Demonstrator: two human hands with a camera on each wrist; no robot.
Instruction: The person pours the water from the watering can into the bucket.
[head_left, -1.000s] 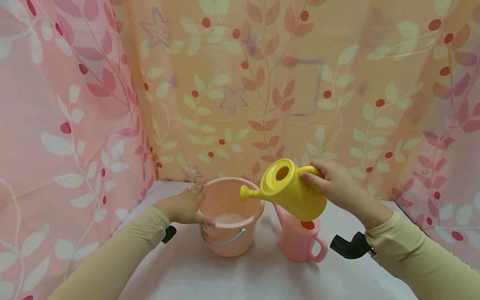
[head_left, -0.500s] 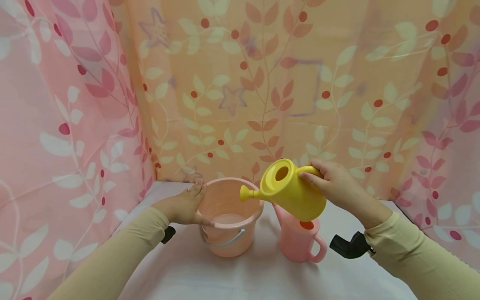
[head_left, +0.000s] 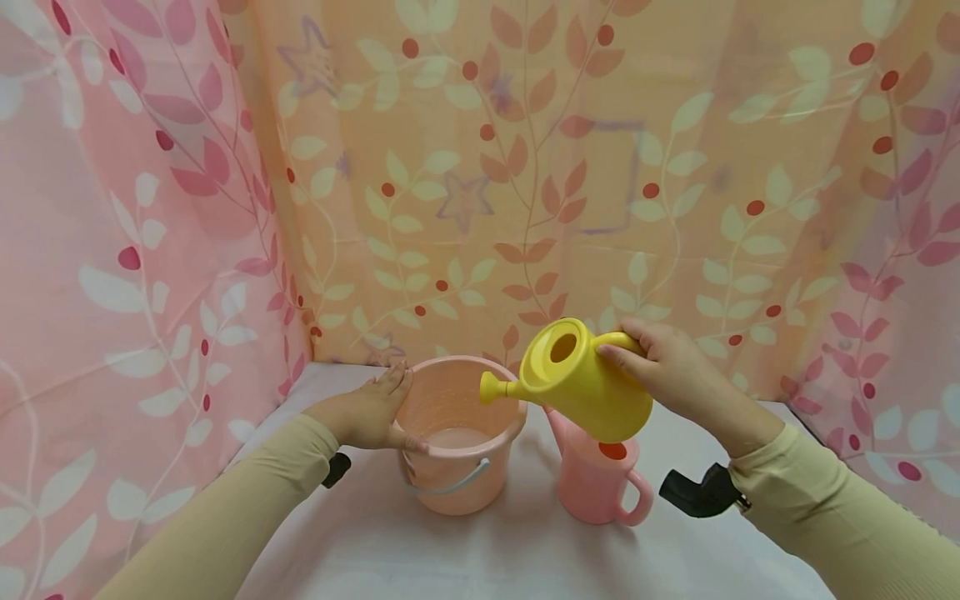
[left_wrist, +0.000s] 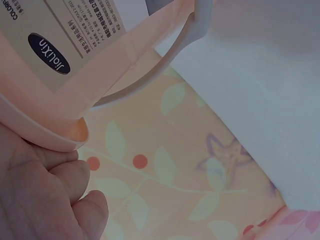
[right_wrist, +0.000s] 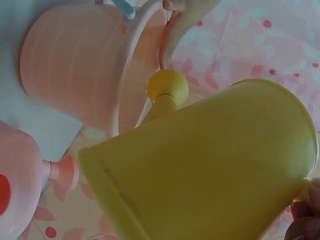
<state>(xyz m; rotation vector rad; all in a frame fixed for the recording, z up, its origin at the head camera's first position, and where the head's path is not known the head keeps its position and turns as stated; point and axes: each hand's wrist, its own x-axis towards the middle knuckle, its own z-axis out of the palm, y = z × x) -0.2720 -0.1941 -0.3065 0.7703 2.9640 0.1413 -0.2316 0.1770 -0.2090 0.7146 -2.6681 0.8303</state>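
Though aslant, yellow can in right hand.

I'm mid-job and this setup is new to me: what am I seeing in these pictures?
No machine: a person works bare-handed. One picture looks forward and down from their head; the others are taken from the left and right wrists. On the white surface stand a round peach plastic bucket and a rounded pink plastic watering can. The left grip rests on the bucket's rim. The right grip holds a rounded yellow plastic watering can by its handle, tilted, its spout toward the bucket.
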